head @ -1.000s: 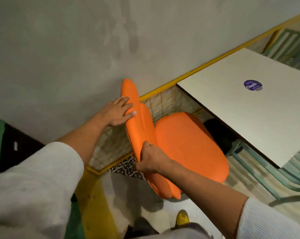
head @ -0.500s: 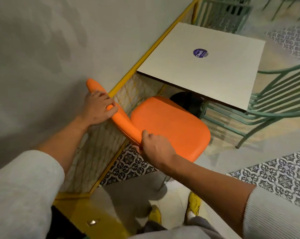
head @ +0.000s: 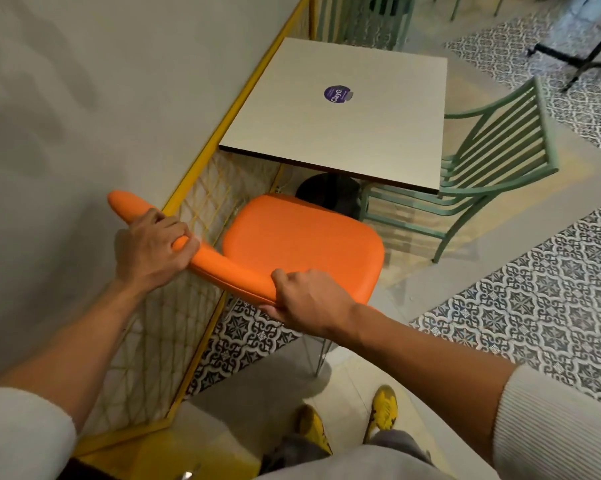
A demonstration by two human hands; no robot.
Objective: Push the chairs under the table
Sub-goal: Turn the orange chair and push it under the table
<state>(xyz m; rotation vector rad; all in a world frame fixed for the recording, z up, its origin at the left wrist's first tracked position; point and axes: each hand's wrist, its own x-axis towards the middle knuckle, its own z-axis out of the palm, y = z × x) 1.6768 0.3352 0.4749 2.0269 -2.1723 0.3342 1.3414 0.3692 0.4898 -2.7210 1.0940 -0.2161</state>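
Both our hands grip the backrest of the orange chair (head: 302, 244), facing the table (head: 344, 133).

Our left hand (head: 150, 247) has its fingers (head: 174, 225) clamped over the backrest's top edge toward 9 o'clock; our right hand (head: 309, 299) is clamped on its other end. The seat's far edge sits just at the table's near edge, at 12 o'clock. A green chair (head: 482, 161) stands at 2 o'clock, its seat partly under the table.

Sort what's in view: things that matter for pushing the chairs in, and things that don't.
Job:
orange chair
green chair
table
left hand
right hand

Not part of it:
purple sticker
yellow railing
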